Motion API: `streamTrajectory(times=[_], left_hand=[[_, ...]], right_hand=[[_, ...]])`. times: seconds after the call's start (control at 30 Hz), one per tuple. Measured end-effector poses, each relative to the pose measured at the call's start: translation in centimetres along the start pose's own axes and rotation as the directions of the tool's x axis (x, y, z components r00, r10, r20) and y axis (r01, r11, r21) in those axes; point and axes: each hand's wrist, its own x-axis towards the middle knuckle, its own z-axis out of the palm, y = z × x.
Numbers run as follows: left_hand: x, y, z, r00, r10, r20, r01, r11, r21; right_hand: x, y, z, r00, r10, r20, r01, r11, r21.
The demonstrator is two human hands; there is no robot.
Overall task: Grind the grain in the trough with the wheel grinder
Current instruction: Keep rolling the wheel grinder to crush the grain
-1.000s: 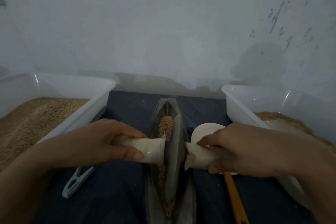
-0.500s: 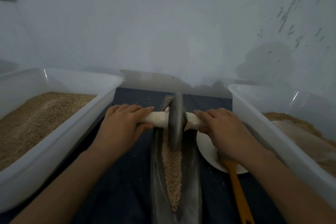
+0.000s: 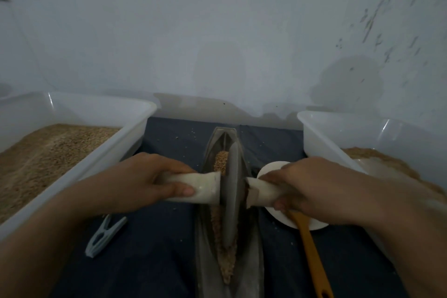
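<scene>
left hand [image 3: 145, 180] wrapped round pale axle handle left of wheel | right hand [image 3: 307, 189] gripping its twin, so load sits evenly | grey metal disc wheel grinder [image 3: 232, 191] upright in narrow boat-shaped metal trough [image 3: 254, 261] on counter | tan grain [image 3: 227, 264] lies along groove beneath, kept under the rim

A dark table [image 3: 154, 261] carries two white bins [image 3: 125, 138] [image 3: 321, 143], a metal trough [image 3: 254, 261], a plate [image 3: 271, 169] and a clothespin [image 3: 104, 237] (loose grains scattered about).
</scene>
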Motion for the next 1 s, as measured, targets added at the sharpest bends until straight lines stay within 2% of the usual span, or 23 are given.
streamTrajectory(times=[0.1,0.17,0.23,0.3,0.37,0.43,0.57,0.67,0.73,0.87,0.93,1.0], left_hand=[[1.1,-0.3,1.1,0.976,-0.051,-0.213,0.092,0.978,0.185],[1.8,-0.4,2.4,0.926,-0.018,-0.376,0.149,0.935,0.322],[2.3,-0.5,3.6,0.87,0.028,-0.493,0.186,0.907,0.379],[2.5,-0.7,4.1,0.84,0.058,-0.539,0.177,0.91,0.374],[2.5,-1.0,3.8,0.855,0.058,-0.516,0.147,0.926,0.348],[2.1,-1.2,3.0,0.896,0.049,-0.442,0.096,0.949,0.299],[0.6,-0.6,0.8,0.989,0.01,-0.151,0.01,0.991,0.134],[-0.3,0.0,-0.4,0.999,0.029,0.034,-0.029,1.0,0.0],[-0.5,0.3,-0.7,0.996,0.048,0.073,-0.046,0.999,-0.028],[0.1,0.3,0.1,0.999,-0.03,-0.032,0.031,0.999,0.027],[1.0,-0.2,1.0,0.982,-0.061,-0.179,0.088,0.985,0.146],[1.9,-0.6,2.4,0.926,-0.01,-0.376,0.13,0.946,0.297]], right_hand=[[2.1,1.2,2.0,0.987,0.066,-0.144,-0.075,0.995,-0.061],[3.4,1.9,3.6,0.952,0.123,-0.28,-0.149,0.986,-0.072],[4.2,2.1,5.0,0.908,0.169,-0.383,-0.215,0.973,-0.079],[4.4,2.2,5.6,0.891,0.166,-0.423,-0.229,0.968,-0.101],[4.3,2.1,5.1,0.912,0.138,-0.387,-0.196,0.974,-0.113],[3.7,1.7,3.8,0.953,0.102,-0.286,-0.14,0.983,-0.117],[1.2,0.6,0.8,0.999,0.026,-0.024,-0.025,1.0,0.008],[-0.4,0.4,-0.6,0.995,-0.029,0.1,0.02,0.996,0.089],[-0.8,0.3,-1.0,0.993,-0.038,0.111,0.028,0.996,0.09],[0.2,0.3,0.1,0.998,0.017,0.057,-0.021,0.997,0.078],[1.5,0.9,1.2,0.996,0.059,-0.071,-0.06,0.998,-0.007],[3.0,1.4,2.8,0.966,0.107,-0.235,-0.13,0.988,-0.085]])
